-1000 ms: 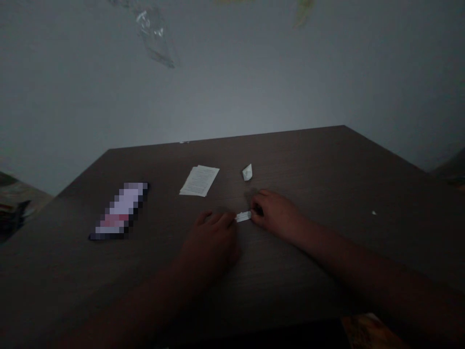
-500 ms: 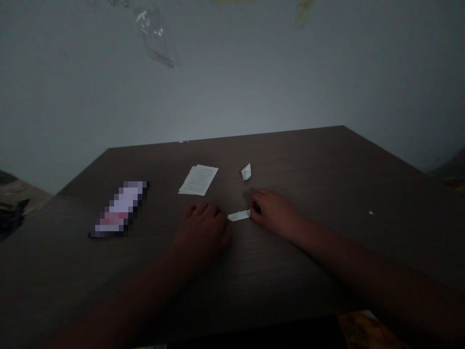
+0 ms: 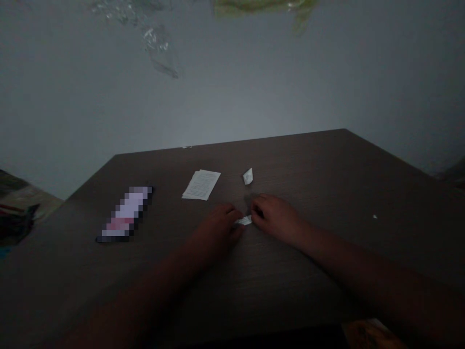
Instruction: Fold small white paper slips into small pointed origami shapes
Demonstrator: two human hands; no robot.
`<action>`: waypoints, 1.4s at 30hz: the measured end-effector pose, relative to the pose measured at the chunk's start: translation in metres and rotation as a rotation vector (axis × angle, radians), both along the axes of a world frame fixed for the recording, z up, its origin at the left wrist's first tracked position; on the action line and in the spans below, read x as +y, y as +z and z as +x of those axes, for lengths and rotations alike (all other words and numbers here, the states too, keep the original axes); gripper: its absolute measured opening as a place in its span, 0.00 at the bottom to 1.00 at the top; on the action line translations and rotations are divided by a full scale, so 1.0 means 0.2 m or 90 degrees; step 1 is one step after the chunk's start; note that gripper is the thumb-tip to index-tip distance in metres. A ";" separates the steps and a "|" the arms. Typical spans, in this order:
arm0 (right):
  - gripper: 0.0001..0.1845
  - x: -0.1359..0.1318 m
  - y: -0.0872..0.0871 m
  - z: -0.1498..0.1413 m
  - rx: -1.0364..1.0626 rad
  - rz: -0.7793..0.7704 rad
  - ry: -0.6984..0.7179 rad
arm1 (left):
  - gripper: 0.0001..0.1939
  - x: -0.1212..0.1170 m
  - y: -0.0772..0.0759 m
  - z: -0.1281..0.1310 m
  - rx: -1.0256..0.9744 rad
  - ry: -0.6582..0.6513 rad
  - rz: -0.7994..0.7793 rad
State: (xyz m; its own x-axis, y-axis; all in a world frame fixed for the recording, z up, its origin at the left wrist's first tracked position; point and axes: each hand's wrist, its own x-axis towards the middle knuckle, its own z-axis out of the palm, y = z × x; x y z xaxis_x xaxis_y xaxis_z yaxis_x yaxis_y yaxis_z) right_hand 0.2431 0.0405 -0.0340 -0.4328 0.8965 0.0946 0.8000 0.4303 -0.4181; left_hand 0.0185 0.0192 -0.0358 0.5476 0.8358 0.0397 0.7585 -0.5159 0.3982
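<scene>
A small folded strip of printed paper (image 3: 245, 220) lies low over the dark table between my hands. My left hand (image 3: 222, 228) has its fingers closed on the strip's left end, thumb toward me. At the other end, my right hand (image 3: 272, 215) pinches the paper between thumb and fingers. The fingertips cover both ends of the strip. Just beyond my right hand sits a small folded paper piece (image 3: 248, 176), shaped like a little boat.
A stack of printed paper sheets (image 3: 202, 184) lies behind my left hand. Farther left is a phone (image 3: 125, 214) with a blurred screen. A tiny white scrap (image 3: 375, 216) rests on the right of the table (image 3: 308, 160). A pale wall (image 3: 232, 97) rises behind.
My left hand has moved right along the strip, and its fingers now cover more of the paper. The right hand keeps its pinch. The whole view has shifted slightly.
</scene>
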 end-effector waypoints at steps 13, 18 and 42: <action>0.08 -0.09 -0.02 -0.07 0.508 -0.135 0.003 | 0.07 -0.05 0.06 0.02 -0.315 0.182 -0.004; 0.10 -0.10 -0.01 -0.07 0.578 -0.187 -0.001 | 0.09 -0.07 0.05 0.02 -0.399 0.197 -0.099; 0.11 -0.11 -0.03 -0.08 0.645 -0.203 0.000 | 0.03 -0.08 0.03 0.04 -0.458 0.145 0.041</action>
State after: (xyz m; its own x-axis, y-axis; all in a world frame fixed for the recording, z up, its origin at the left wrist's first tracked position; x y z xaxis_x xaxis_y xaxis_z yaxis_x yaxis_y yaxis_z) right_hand 0.2267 0.0180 -0.0395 -0.2834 0.9435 0.1720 0.0156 0.1838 -0.9828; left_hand 0.0264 0.0041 -0.0292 0.1819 0.9089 0.3753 0.4136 -0.4170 0.8094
